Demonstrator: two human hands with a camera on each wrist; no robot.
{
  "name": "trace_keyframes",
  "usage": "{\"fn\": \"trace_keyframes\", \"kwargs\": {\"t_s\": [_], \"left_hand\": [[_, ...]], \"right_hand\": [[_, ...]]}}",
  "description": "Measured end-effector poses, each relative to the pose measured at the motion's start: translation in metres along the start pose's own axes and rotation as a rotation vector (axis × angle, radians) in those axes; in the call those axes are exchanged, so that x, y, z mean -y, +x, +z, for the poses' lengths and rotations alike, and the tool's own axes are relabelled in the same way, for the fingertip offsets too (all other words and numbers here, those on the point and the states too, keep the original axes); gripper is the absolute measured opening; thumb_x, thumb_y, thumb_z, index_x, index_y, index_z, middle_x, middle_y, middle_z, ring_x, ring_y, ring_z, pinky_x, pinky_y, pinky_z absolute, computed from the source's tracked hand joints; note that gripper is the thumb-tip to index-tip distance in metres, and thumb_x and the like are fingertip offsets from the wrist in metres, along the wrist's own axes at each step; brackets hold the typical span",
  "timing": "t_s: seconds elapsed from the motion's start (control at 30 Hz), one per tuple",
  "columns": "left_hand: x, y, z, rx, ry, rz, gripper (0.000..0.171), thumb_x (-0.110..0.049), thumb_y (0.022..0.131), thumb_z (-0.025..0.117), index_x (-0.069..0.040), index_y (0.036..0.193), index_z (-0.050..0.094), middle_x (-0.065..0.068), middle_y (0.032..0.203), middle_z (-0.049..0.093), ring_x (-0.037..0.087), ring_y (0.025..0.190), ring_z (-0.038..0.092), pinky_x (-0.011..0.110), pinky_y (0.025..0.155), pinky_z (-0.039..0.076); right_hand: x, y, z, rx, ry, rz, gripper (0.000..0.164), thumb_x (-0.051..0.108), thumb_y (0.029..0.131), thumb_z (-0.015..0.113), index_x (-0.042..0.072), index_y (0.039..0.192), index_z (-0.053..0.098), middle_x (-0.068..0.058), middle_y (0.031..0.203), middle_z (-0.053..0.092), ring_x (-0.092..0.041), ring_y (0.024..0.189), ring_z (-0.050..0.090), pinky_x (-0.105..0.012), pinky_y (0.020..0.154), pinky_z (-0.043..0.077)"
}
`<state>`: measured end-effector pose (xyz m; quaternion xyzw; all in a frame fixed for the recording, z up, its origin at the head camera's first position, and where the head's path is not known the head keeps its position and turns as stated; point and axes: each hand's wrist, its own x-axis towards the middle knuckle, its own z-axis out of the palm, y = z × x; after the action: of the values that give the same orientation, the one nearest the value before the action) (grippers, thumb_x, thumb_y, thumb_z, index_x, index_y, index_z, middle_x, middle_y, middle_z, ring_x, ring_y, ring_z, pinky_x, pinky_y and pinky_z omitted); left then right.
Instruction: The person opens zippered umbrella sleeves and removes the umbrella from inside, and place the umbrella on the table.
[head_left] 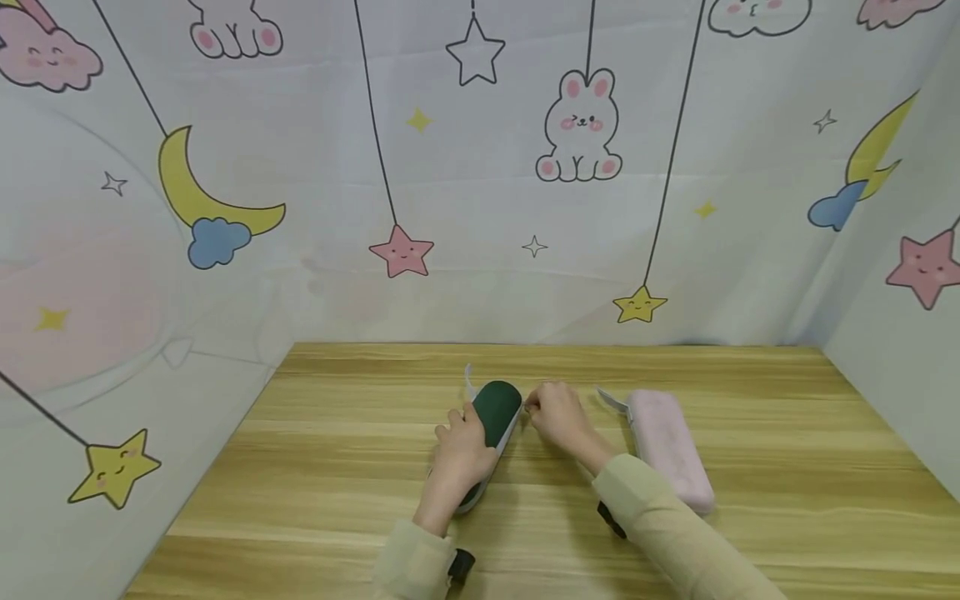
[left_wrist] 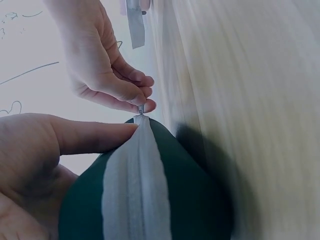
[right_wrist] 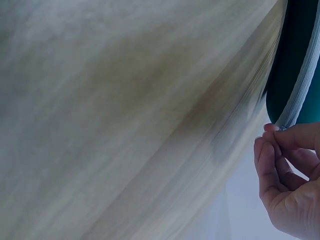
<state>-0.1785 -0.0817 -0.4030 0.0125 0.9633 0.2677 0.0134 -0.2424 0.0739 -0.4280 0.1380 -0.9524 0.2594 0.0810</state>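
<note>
A green zippered case [head_left: 498, 407] with a pale zipper band lies at a slant on the wooden table. My left hand [head_left: 459, 450] holds it from above, and in the left wrist view the thumb [left_wrist: 100, 136] lies along the case near the zipper band [left_wrist: 136, 185]. At the far end of the case, my right hand [head_left: 558, 417] pinches the small zipper pull [left_wrist: 141, 108] between thumb and fingertips. The right wrist view has this pinching hand [right_wrist: 287, 170] at the end of the zipper band; the zipper there looks closed.
To the right, close by the right forearm, lies a pink case [head_left: 667, 442] with a light strap [head_left: 611, 399]. Another light strap [head_left: 469, 382] sticks up at the green case's far end. A printed cloth wall [head_left: 480, 200] borders the wooden table [head_left: 315, 467].
</note>
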Motion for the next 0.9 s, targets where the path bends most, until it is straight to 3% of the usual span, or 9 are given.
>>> {"fn": "trace_keyframes", "kwargs": {"t_s": [0.27, 0.63, 0.9], "left_hand": [[-0.004, 0.001, 0.0, 0.001, -0.013, -0.017, 0.071, -0.004, 0.079, 0.06, 0.015, 0.141, 0.032, 0.036, 0.129, 0.043, 0.05, 0.106, 0.046, 0.059, 0.078, 0.049], [-0.001, 0.0, -0.002, 0.017, -0.014, 0.003, 0.075, -0.006, 0.078, 0.065, 0.016, 0.141, 0.031, 0.037, 0.129, 0.042, 0.049, 0.104, 0.047, 0.056, 0.074, 0.05], [0.007, 0.003, -0.011, 0.1, -0.063, 0.032, 0.079, -0.026, 0.087, 0.068, 0.017, 0.141, 0.031, 0.039, 0.138, 0.036, 0.056, 0.121, 0.041, 0.06, 0.096, 0.043]], "right_hand": [[0.001, -0.002, 0.0, 0.008, -0.004, 0.023, 0.013, 0.002, 0.086, 0.065, 0.003, 0.089, 0.077, -0.011, 0.094, 0.075, -0.027, 0.089, 0.071, -0.037, 0.077, 0.057], [0.002, -0.005, 0.003, -0.013, -0.001, -0.015, 0.012, 0.0, 0.084, 0.066, 0.001, 0.089, 0.077, -0.012, 0.092, 0.075, -0.027, 0.087, 0.072, -0.037, 0.075, 0.058], [0.0, -0.005, 0.006, -0.018, 0.035, 0.011, 0.013, -0.002, 0.084, 0.064, 0.001, 0.088, 0.076, -0.013, 0.091, 0.075, -0.027, 0.086, 0.07, -0.038, 0.076, 0.057]]}}
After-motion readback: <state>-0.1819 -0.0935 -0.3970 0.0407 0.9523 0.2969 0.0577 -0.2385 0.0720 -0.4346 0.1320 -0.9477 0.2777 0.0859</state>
